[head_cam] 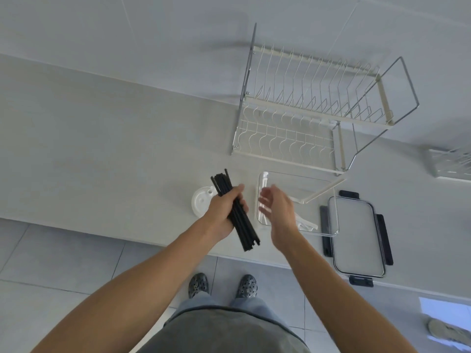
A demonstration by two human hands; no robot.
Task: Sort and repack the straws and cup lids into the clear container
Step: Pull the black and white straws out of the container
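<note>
Looks like roughly midway, I'd say: the left hand [224, 212] is wrapped around a bundle of black straws [234, 212], held above the tabletop [102, 149] beside the clear container [316, 200], not in it yet. The right hand [277, 210] hovers open over the container, holding nothing. A white cup lid [200, 201] sits out on the tabletop, and the container's own lid [356, 238] lies off to the side.

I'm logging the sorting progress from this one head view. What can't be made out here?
- White cup lids: partly hidden by the left hand, so their count is unclear.
- Clear container: the open right hand covers part of its contents.
- Black straws: bundled too tightly to count.
- Tray at the right edge: cut off and blurred.
</note>
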